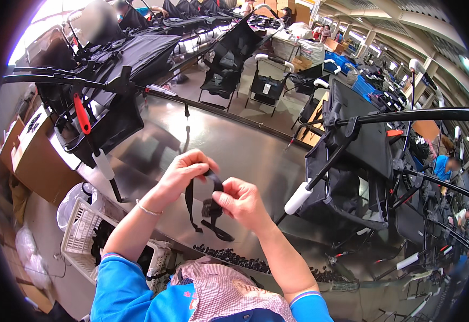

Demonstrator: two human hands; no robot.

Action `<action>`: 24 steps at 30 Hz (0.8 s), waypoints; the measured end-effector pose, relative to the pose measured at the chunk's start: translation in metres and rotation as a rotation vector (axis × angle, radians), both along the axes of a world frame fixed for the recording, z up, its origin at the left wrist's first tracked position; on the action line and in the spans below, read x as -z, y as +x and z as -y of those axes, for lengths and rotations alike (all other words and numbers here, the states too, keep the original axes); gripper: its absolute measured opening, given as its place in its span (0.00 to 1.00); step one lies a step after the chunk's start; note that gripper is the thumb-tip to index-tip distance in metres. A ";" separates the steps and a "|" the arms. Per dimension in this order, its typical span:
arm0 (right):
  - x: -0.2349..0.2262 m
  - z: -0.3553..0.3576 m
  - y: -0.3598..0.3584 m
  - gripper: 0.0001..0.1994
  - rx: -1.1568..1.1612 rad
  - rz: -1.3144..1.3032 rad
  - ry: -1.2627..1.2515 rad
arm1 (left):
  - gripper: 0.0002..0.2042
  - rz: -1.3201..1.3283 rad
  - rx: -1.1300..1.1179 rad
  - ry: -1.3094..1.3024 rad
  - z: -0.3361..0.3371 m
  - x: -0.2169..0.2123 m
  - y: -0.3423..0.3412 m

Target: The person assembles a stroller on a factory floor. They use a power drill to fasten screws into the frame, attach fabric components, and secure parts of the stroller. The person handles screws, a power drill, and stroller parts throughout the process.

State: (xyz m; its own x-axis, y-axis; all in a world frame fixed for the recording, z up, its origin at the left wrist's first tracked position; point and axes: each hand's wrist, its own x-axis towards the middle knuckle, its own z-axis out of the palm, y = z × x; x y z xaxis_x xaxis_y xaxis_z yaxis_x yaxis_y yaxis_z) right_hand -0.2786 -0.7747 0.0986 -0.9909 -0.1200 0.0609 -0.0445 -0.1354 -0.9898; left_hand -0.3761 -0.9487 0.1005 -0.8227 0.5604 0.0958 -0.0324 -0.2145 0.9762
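Above the shiny metal worktop (256,145), both my hands are closed on one black webbing strap (189,206). My left hand (194,165) pinches its upper part between thumb and fingers. A little lower and to the right, my right hand (241,199) grips the strap beside a dark plastic piece, perhaps a buckle, partly hidden by my fingers. The strap bends in an arch between the hands. One loose end hangs below my left hand, and a looped end dangles below my right.
Small black plastic parts (234,258) lie along the worktop's near edge. Black stroller frames with fabric seats stand at left (111,126) and right (358,139). A white plastic basket (78,244) sits at lower left, near a cardboard box (44,161). Other people work farther off.
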 end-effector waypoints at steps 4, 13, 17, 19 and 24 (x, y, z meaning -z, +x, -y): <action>-0.010 -0.011 -0.004 0.08 0.266 0.046 -0.033 | 0.13 -0.907 -0.358 -0.250 -0.010 0.001 0.016; 0.009 -0.046 0.010 0.08 0.568 -0.077 0.381 | 0.17 -0.400 -0.026 -0.297 -0.052 0.026 0.060; -0.012 -0.062 0.036 0.24 0.238 -0.332 0.605 | 0.11 0.043 0.316 -0.199 -0.051 0.010 0.052; -0.010 -0.062 0.043 0.21 0.136 -0.194 0.521 | 0.12 0.079 0.432 -0.229 -0.054 -0.002 0.051; 0.010 -0.067 0.047 0.13 0.165 -0.038 0.593 | 0.14 0.113 0.619 -0.444 -0.062 -0.007 0.050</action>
State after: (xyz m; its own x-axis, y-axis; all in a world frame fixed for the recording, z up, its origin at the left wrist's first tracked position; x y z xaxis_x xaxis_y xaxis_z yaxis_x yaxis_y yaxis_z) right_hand -0.2314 -0.7076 0.0885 -0.9978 0.0104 0.0662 -0.0545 0.4489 -0.8919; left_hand -0.3265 -0.8863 0.1077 -0.3378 0.8882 -0.3115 -0.1235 0.2863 0.9502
